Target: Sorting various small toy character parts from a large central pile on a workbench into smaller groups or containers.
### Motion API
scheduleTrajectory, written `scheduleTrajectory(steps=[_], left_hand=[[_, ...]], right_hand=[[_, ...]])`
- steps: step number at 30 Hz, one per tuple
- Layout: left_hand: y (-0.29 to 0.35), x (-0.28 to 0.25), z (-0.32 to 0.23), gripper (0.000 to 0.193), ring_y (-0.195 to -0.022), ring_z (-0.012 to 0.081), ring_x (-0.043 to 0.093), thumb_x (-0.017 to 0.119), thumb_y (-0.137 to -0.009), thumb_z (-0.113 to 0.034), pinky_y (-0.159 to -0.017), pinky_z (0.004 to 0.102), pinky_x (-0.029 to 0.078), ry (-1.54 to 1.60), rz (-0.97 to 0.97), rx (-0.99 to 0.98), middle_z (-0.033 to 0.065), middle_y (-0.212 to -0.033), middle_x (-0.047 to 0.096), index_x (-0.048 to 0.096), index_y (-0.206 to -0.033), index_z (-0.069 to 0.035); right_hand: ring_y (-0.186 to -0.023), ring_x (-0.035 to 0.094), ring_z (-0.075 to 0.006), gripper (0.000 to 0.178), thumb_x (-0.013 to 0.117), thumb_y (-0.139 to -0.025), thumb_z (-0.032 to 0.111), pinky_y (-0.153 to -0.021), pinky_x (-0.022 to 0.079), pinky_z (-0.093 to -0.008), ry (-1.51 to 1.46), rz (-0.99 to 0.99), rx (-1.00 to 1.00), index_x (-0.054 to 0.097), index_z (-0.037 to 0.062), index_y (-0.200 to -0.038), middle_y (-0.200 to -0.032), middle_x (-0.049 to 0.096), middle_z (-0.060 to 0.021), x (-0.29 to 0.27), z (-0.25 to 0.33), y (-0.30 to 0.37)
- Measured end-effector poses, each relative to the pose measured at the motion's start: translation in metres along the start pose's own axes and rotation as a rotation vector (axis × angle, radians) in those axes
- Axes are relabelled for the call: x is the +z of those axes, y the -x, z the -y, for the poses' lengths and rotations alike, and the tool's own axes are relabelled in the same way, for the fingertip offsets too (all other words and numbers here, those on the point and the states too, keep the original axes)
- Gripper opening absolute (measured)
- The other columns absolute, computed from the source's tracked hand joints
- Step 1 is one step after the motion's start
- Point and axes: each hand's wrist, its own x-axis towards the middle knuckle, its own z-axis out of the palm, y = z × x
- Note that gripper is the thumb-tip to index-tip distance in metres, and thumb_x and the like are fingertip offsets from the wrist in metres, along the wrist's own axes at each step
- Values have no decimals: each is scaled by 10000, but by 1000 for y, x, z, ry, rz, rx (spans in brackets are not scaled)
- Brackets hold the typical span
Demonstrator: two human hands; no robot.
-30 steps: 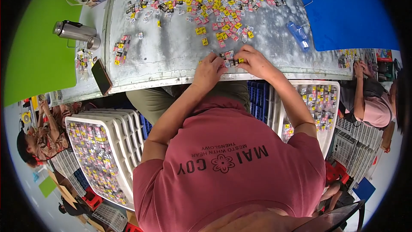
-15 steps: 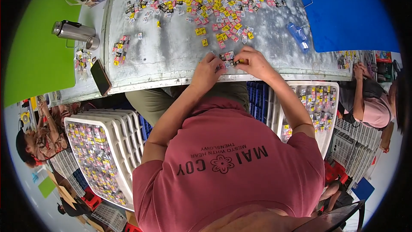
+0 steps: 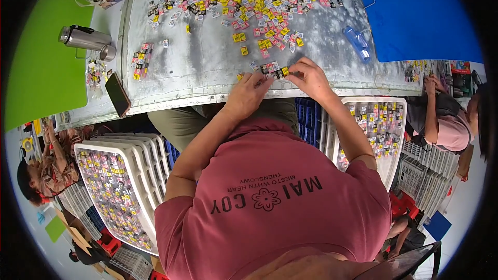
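A short block of small square packets (image 3: 271,69), black, white, pink and yellow, lies at the near edge of the metal table (image 3: 202,80). My left hand (image 3: 246,96) is closed at its left end, with fingertips partly hiding the packets there. At the right end, beside a yellow packet, my right hand (image 3: 312,81) has thumb and fingers bent together on the block's edge. A large loose heap of the same packets (image 3: 244,0) spreads over the far part of the table, with a few strays nearer my hands.
Left on the table are a grouped strip of packets (image 3: 141,62), a phone (image 3: 118,95) and a steel flask (image 3: 85,37). A clear blue bottle (image 3: 357,44) lies right. Packet-filled white trays (image 3: 151,218) stand beside my legs. Other people sit at both sides.
My left hand has shifted slightly left and nearer me, uncovering more of the block's left end. The right hand's fingers have moved a little at the right end.
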Motion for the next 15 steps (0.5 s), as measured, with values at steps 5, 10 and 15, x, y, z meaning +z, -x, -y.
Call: scheduleTrajectory(steps=[5, 10, 15], left_hand=[[1, 3, 1, 377, -1059, 308, 581, 627, -892, -99, -854, 430, 561, -108, 47, -10, 103, -1152, 564, 659, -1268, -88], [2, 5, 3, 424, -1001, 312, 579, 689, -874, -89, -891, 436, 520, -94, 34, -2, 111, -1151, 570, 645, -1296, -79], [1, 1, 1, 435, -1011, 307, 579, 693, -861, -79, -905, 429, 516, -65, 45, -15, 107, -1153, 568, 645, -1294, -73]], right_hand=[[-717, 659, -207, 210, 832, -825, 158, -657, 543, -336, 52, -34, 37, 712, 40, -951, -882, 629, -72, 12, 0, 0], [-739, 664, -232, 224, 833, -807, 161, -685, 542, -358, 86, -61, 72, 688, 56, -942, -857, 625, -72, 13, 8, 1], [-849, 659, -288, 205, 813, -815, 159, -788, 526, -404, 230, -163, -400, 720, 70, -974, -925, 657, -66, 14, 5, -2]])
